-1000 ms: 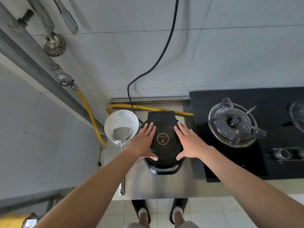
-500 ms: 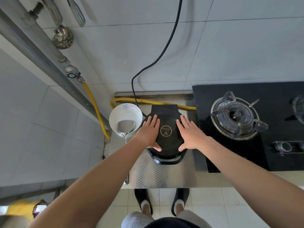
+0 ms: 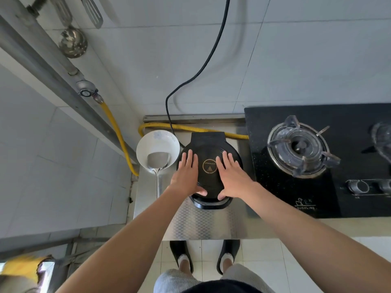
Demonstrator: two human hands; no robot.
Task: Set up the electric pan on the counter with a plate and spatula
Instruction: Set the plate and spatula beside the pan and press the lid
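Note:
The black electric pan sits with its lid down on the steel counter, its cord running up the wall. My left hand lies flat on the lid's left side and my right hand on its right side, fingers spread, thumbs at the lid's near rim. Left of the pan, touching it, stands a white plate. A metal spatula rests with its blade in the plate and its handle pointing toward me.
A black gas stove with a burner fills the counter to the right. A yellow gas hose runs behind the pan and down the left wall. Ladles and a turner hang at upper left. My feet stand below the counter edge.
My view has tilted and shifted, so everything sits lower and further right. Both hands stay on the pan lid, fingers a little more spread; the pan, plate and spatula have not moved.

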